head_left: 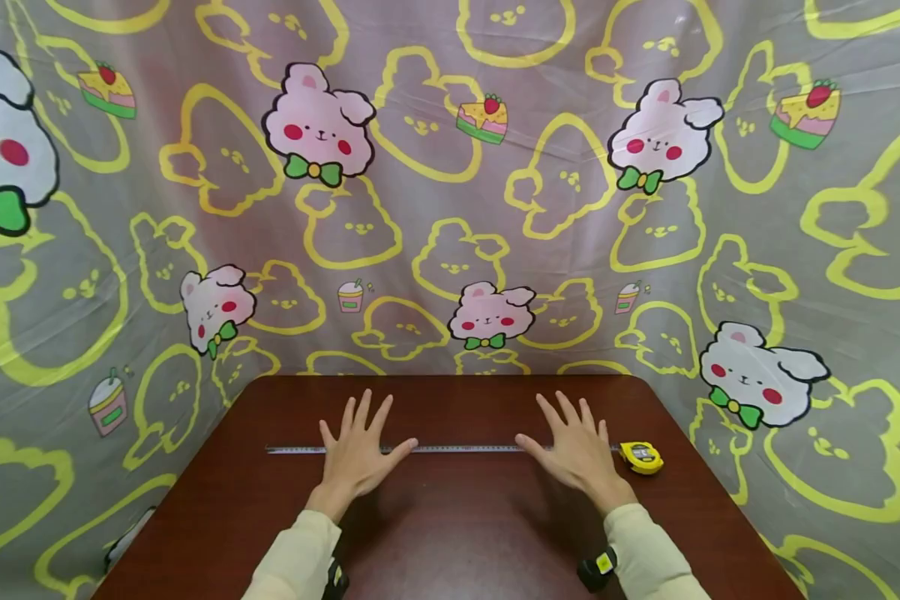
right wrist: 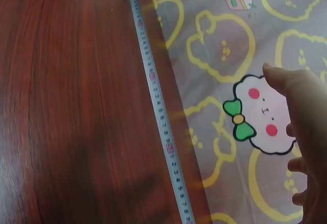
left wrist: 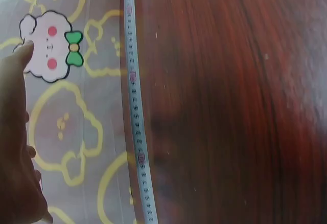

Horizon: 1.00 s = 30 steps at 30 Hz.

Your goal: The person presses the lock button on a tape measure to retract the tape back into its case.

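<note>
A yellow tape measure (head_left: 641, 457) lies at the right of the brown table, its pale blade (head_left: 465, 448) drawn out leftward in a straight line. Above the blade's left part, my left hand (head_left: 357, 450) is spread with its fingers apart. My right hand (head_left: 576, 451) is spread the same way over the right part, a little left of the yellow case. Neither hand holds anything. Both wrist views show the numbered blade (left wrist: 134, 86) running along the table, apart from the left thumb (left wrist: 20, 55) and the right thumb (right wrist: 278, 78).
The brown table (head_left: 450, 533) has rounded far corners. A grey curtain (head_left: 427, 208) with yellow outlines and white cartoon animals hangs behind and on both sides. Each wrist wears a dark device, such as the one on the right (head_left: 597, 570).
</note>
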### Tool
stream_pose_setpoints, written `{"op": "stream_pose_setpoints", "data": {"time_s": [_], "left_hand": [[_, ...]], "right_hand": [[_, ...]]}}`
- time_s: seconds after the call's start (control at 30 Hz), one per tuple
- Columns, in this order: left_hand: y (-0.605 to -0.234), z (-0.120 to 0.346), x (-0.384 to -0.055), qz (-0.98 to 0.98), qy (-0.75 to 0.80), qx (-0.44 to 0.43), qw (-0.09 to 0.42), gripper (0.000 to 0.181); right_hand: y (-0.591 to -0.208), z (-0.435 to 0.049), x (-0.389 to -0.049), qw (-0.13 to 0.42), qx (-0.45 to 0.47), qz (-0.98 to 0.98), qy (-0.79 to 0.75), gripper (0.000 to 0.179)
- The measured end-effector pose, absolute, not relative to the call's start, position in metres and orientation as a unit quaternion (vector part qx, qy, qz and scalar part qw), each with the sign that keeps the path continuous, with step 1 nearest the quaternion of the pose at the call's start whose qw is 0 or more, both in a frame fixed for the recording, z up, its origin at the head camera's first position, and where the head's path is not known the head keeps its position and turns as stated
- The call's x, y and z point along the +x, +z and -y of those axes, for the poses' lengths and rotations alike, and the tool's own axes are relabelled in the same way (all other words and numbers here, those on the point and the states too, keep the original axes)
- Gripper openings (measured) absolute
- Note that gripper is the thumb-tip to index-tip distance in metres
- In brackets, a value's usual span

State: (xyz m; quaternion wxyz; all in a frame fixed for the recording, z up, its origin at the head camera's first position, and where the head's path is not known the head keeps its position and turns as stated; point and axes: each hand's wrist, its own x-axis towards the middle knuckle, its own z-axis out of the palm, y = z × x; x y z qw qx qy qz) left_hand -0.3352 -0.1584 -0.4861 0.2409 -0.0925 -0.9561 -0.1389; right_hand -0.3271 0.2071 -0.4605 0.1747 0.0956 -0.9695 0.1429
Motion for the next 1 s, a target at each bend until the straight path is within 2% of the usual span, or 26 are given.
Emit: {"op": "stream_pose_setpoints", "data": {"time_s": [0.5, 1.0], "left_hand": [[-0.499, 0.213, -0.338, 0.946, -0.209, -0.093, 0.232, 0.089], [-0.517, 0.273, -0.342, 0.922, -0.298, -0.028, 0.247, 0.090]], "right_hand": [[-0.470, -0.256, -0.335, 0.227, 0.087, 0.954, 0.175, 0.080], [-0.487, -0.306, -0.343, 0.269, 0.049, 0.942, 0.193, 0.075]]}}
